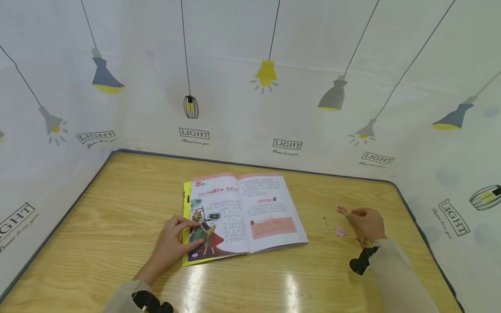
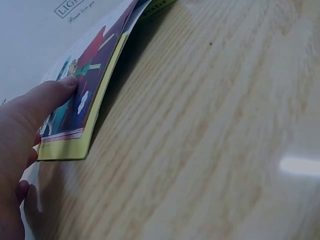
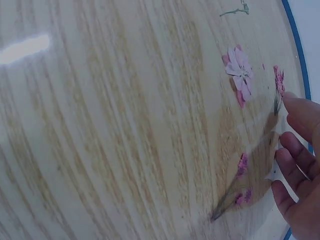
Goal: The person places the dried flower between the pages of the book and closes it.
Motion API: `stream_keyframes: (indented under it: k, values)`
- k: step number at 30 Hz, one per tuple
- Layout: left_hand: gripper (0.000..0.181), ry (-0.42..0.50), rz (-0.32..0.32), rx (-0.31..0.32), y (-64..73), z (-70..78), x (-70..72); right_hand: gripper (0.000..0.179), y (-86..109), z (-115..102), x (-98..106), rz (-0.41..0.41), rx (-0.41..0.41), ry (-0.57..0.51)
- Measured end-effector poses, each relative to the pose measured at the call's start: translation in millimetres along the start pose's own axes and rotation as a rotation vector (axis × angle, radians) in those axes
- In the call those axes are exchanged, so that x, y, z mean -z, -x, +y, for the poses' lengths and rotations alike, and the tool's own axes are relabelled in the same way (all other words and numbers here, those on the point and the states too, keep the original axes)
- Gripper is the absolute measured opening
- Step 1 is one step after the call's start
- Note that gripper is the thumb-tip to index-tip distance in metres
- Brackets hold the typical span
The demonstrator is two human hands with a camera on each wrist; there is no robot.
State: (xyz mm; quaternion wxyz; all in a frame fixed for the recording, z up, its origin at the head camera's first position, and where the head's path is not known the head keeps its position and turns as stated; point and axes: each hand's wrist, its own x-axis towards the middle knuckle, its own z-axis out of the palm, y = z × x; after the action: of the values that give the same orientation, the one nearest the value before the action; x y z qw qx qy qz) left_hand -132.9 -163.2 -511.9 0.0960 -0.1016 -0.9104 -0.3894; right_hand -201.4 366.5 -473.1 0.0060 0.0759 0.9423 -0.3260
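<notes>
An open book (image 1: 270, 213) with printed pages and a yellow cover lies on the table. My left hand (image 1: 176, 239) rests at its left edge, thumb and index finger on the illustrated page (image 1: 209, 241). In the left wrist view the thumb (image 2: 50, 97) presses flat on the page; the other fingers are partly hidden by the book's edge. My right hand (image 1: 368, 222) pinches a small pink dried flower sprig (image 3: 279, 82) at its fingertips, right of the book. Near it lie a pale pink pressed flower (image 3: 241, 72) and a two-headed pink sprig (image 3: 240, 185).
A thin green stem (image 1: 325, 222) lies between the book and the pink flowers. The wooden table (image 1: 117, 208) has a dark edge strip, and a white curtain printed with lamps (image 1: 235, 108) surrounds its back and sides.
</notes>
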Motion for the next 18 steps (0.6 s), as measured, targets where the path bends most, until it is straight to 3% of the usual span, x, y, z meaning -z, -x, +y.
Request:
stream_keyframes:
  k: [7,14,18]
  values:
    - [0.043,-0.015,0.033,0.004,2.5,-4.6,-6.0,0.040,-0.6,0.3,-4.5,0.009,-0.035,-0.040]
    - [0.046,-0.038,0.036,0.001,4.4,-6.2,-7.7,0.034,-5.3,6.4,-9.3,0.080,-0.052,-0.008]
    - [0.045,-0.055,0.043,-0.005,5.1,-5.8,-7.3,0.032,-8.2,7.0,-10.4,0.074,-0.057,-0.004]
